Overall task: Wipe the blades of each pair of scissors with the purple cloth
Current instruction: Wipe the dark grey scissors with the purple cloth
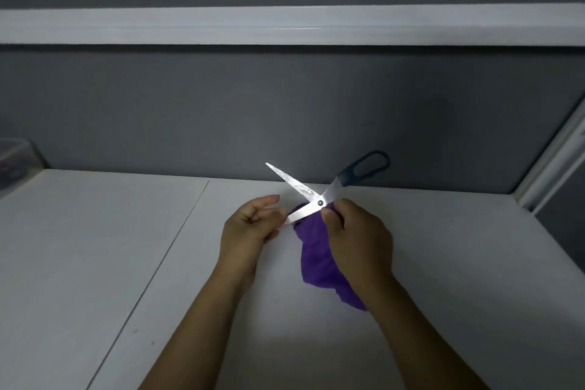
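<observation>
The scissors are held up over the white desk, blades spread wide in an X, and everything else sits around them. One blade juts up and to the left of the pivot, its steel mottled and dull in patches. The other slants down to the left, and the left hand pinches its tip between thumb and curled fingers, with the forefinger lying straighter above. A dark handle loop rises up and to the right of the pivot, against the grey wall panel; the second loop I cannot make out, as it is hidden behind the other hand. Right beside the pivot, on its lower right, the right hand is curled tightly round a bunch of the purple cloth, its fingertips touching the metal near the screw. The cloth is pressed up behind the lower blade and hangs loose below the scissors, trailing down toward the desk under the right wrist. Left of the scissors a thin seam runs diagonally across the desk. Far to their left, at the desk's back edge, stands a clear box, its contents too dim to tell. High above the scissors a white rail crosses the wall.
</observation>
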